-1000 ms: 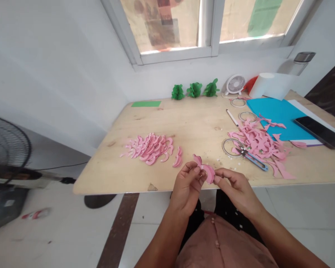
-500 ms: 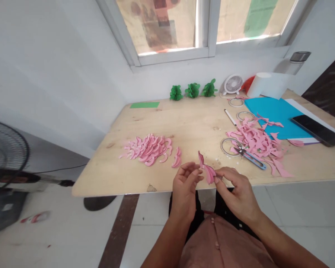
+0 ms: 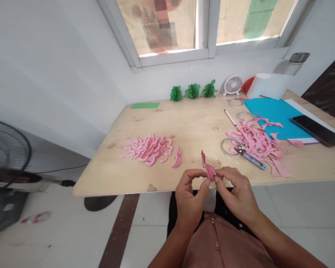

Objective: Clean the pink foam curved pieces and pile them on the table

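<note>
Now the pink paper petals [image 3: 208, 169] stand bunched narrower than a second ago, just above the near edge of the table [image 3: 190, 123]. Your left hand [image 3: 190, 199] and right hand [image 3: 236, 195] each keep a tight fingertip grip on their base.

You get one view, from the camera on your head, facing forward and down across the table [image 3: 190, 123] toward the window [image 3: 162, 26]. Your left hand [image 3: 190, 197] and right hand [image 3: 237, 195] lie close beneath it, at the table's near edge.
</note>
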